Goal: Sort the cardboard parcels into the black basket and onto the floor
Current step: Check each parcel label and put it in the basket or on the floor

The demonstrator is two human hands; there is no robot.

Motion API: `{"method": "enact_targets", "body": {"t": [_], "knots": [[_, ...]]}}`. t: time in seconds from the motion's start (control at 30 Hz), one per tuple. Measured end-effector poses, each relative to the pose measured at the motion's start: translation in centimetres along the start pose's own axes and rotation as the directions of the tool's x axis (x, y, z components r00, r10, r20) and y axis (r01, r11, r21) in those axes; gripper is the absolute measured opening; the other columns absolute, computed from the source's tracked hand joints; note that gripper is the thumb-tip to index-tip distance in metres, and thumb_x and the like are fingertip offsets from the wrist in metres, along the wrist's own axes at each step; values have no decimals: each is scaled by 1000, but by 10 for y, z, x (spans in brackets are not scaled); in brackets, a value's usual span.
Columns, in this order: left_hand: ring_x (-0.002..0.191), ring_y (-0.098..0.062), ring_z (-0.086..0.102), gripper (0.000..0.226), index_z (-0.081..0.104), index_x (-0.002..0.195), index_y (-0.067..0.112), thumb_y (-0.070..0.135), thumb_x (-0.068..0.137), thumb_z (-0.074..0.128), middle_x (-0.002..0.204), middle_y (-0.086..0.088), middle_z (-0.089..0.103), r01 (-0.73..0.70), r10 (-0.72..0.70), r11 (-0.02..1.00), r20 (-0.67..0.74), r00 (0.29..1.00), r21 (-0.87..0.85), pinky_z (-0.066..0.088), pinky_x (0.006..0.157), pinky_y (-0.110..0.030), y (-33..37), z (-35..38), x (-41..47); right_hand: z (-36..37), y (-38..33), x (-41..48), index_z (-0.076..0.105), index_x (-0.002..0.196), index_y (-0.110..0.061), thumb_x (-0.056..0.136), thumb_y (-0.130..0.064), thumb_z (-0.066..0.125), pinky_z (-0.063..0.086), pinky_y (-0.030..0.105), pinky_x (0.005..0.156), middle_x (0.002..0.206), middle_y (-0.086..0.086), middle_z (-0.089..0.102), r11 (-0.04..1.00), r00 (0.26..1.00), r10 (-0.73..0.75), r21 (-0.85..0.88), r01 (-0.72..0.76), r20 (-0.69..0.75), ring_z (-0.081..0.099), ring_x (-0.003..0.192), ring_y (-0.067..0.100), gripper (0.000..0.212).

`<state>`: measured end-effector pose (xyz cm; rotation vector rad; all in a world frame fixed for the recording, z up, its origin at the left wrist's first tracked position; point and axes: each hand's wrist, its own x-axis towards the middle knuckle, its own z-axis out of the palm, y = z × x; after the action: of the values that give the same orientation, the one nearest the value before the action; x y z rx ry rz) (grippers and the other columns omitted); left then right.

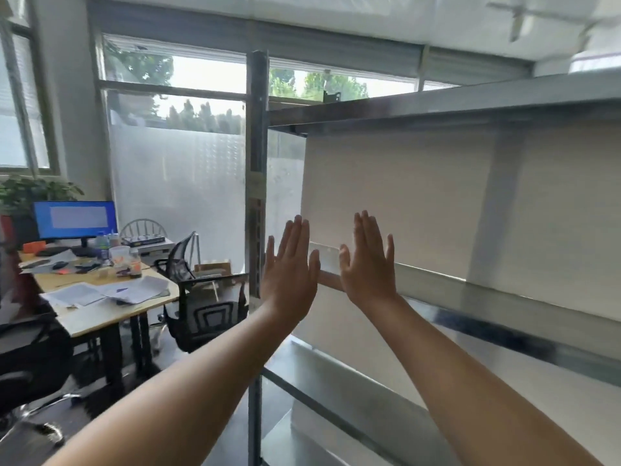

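The left hand (pixel 289 265) and the right hand (pixel 368 264) are held raised side by side, fingers straight, nothing gripped, before a metal shelf rack (pixel 257 129).

Both forearms are cut off by the bottom edge. The left hand (pixel 289 264) and right hand (pixel 368 260) show only their backs, so the palms are hidden, and whether either touches the metal shelving rack (pixel 470 105) cannot be told. Between them a pale strip (pixel 327 260) on the shelf edge is partly covered, and what it is stays unclear. The rack is smeared with blur and runs out of the right edge. On the table (pixel 100 317) the bottles, cups and papers are too small to identify, and the monitor (pixel 75 218) text is unreadable. A cardboard box (pixel 213 265) is half hidden behind the office chair (pixel 205 311). The ceiling fixture (pixel 517 15) is blurred.
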<state>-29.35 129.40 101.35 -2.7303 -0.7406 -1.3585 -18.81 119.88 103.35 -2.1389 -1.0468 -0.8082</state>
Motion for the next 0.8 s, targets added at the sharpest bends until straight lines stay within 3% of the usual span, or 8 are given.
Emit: {"method": "enact_targets", "body": {"t": [0.13, 0.47, 0.6, 0.8], "knots": [[148, -8, -18, 68, -7, 156, 20, 47, 94, -12, 162, 6, -15, -71, 74, 995, 35, 997, -66, -12, 121, -36, 44, 11, -6, -35, 34, -14, 0, 158, -19, 105, -34, 28, -12, 38, 121, 165, -5, -9, 993, 997, 74, -94, -74, -9, -10, 150, 7, 61], [149, -6, -11, 57, 1, 157, 18, 36, 105, 14, 164, 6, -5, -184, 200, 917, 10, 980, -355, -7, 123, -35, 206, 8, -34, -163, 123, -69, 1, 158, -16, 105, -33, 24, -7, 41, 122, 165, -1, -5, 932, 988, 137, -330, -153, -70, -7, 152, 11, 60], [150, -8, -10, 57, 1, 157, 16, 34, 105, 14, 164, 4, -4, -208, 244, 875, 27, 970, -438, -7, 123, -37, 295, -1, -56, -234, 174, -109, 3, 158, -17, 106, -37, 26, -8, 41, 121, 165, -1, -5, 887, 983, 160, -425, -184, -91, -7, 152, 13, 60], [148, -11, -19, 55, -11, 155, 16, 32, 106, 8, 163, 2, -15, -359, 413, 833, 39, 910, -421, -11, 122, -38, 438, -5, -111, -352, 262, -185, 1, 158, -17, 106, -38, 24, -6, 43, 123, 165, -1, -6, 784, 944, 288, -528, -328, -160, -8, 152, 13, 61]]}}
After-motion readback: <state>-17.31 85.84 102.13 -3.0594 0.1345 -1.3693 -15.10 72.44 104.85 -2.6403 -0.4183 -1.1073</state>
